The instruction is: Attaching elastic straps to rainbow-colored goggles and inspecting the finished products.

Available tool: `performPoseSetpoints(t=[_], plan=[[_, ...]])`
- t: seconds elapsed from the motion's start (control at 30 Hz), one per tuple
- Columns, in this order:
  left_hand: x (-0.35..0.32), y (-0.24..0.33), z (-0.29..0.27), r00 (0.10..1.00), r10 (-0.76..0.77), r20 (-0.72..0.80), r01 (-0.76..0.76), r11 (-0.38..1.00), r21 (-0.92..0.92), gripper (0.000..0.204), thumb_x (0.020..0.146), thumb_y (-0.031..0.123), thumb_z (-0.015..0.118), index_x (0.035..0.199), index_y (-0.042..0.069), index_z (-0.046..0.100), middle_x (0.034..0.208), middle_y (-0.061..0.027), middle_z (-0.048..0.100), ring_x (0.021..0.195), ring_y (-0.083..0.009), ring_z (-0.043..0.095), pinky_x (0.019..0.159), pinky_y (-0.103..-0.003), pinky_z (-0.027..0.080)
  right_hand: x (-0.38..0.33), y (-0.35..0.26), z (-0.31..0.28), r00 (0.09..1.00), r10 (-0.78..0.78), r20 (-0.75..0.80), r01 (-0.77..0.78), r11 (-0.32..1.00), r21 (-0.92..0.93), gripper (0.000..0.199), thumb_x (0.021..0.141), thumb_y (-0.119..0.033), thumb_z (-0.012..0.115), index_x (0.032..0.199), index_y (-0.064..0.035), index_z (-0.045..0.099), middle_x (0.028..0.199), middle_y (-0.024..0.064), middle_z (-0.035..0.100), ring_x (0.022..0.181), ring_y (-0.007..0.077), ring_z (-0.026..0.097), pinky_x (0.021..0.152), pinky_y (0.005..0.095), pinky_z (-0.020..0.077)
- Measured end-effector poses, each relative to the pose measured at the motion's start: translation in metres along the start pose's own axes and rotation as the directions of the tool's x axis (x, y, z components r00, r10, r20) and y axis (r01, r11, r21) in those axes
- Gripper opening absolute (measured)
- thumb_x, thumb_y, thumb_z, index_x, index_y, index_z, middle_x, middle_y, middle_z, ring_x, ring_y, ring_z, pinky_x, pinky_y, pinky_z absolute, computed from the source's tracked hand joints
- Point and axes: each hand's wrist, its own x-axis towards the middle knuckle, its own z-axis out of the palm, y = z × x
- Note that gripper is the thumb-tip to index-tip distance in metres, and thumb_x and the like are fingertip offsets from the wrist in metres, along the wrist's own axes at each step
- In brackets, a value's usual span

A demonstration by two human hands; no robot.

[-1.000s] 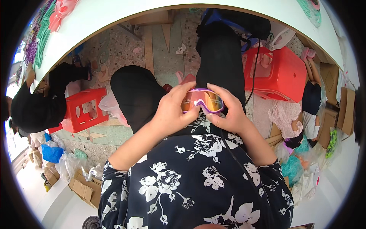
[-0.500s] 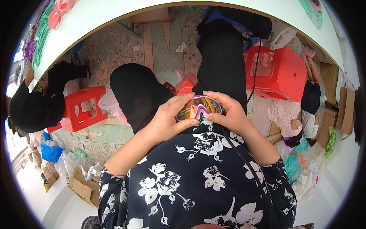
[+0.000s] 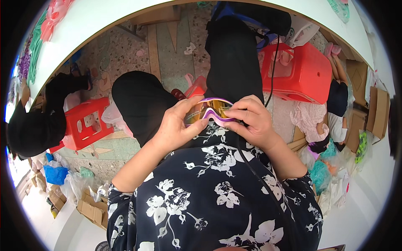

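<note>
A red plastic stool (image 3: pixel 88 121) is standing farthest left. Next, the left hand (image 3: pixel 179 124) is gripping the left end of purple-and-white framed goggles (image 3: pixel 208 108), fingers lying along the upper rim, thumb below. The goggles are resting between both hands, near the floral shirt (image 3: pixel 167 198). The right hand (image 3: pixel 256 124) is holding their right end, fingertips touching the mirrored lens (image 3: pixel 222 104).
</note>
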Motion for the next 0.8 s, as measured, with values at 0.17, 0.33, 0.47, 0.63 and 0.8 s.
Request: performPoseSetpoints(t=[0.17,0.33,0.47,0.63,0.8], plan=[[0.004,0.003,0.0,1.0,0.019,0.019,-0.02,0.998,0.053,0.052,0.084,0.018,0.077,0.128,-0.002,0.059,0.106,-0.0185,0.067,0.097,-0.0267,0.068,0.087,-0.035,0.053,0.003,-0.002,0.0,0.993,-0.114,-0.017,0.111,0.985,-0.133,0.033,0.068,-0.013,0.086,0.098,-0.0046,0.072,0.091,0.0065,0.066,0.079,0.0262,0.064,0.068,0.0352,0.053],[0.006,0.007,0.0,0.998,0.059,0.014,-0.06,0.995,0.075,0.057,0.083,0.016,0.077,0.131,-0.004,0.055,0.115,-0.0173,0.063,0.106,-0.0232,0.063,0.094,-0.033,0.048,0.002,0.002,-0.001,0.986,-0.165,-0.039,0.157,0.975,-0.158,0.032,0.071,-0.007,0.082,0.102,-0.0035,0.072,0.096,0.0071,0.067,0.081,0.026,0.063,0.069,0.0345,0.0523],[0.011,0.008,-0.002,0.989,0.149,0.01,-0.149,0.986,0.076,0.06,0.082,0.018,0.08,0.13,-0.003,0.052,0.11,-0.0168,0.065,0.103,-0.0249,0.067,0.091,-0.036,0.052,0.01,0.006,-0.007,0.969,-0.243,-0.05,0.229,0.955,-0.19,0.036,0.069,-0.009,0.084,0.102,-0.0037,0.072,0.096,0.0056,0.067,0.082,0.0239,0.064,0.068,0.033,0.0538],[0.053,0.016,-0.029,0.945,-0.066,0.321,0.183,0.918,-0.352,0.051,0.092,0.032,0.072,0.125,-0.001,0.051,0.114,-0.0135,0.065,0.107,-0.0185,0.062,0.095,-0.033,0.049,0.035,0.013,-0.03,0.897,-0.438,0.063,0.44,0.869,-0.226,0.033,0.071,-0.012,0.08,0.103,-0.0053,0.072,0.1,0.0042,0.068,0.088,0.0233,0.063,0.075,0.0361,0.0529],[0.106,0.044,-0.007,0.915,-0.091,0.394,0.253,0.889,-0.382,0.055,0.102,0.034,0.06,0.139,-0.004,0.048,0.113,-0.0137,0.066,0.097,-0.0185,0.066,0.085,-0.031,0.053,0.067,0.033,-0.044,0.85,-0.518,0.092,0.522,0.808,-0.274,0.033,0.07,-0.016,0.078,0.102,-0.0092,0.073,0.102,0.0036,0.068,0.093,0.0246,0.062,0.078,0.0378,0.0509]])
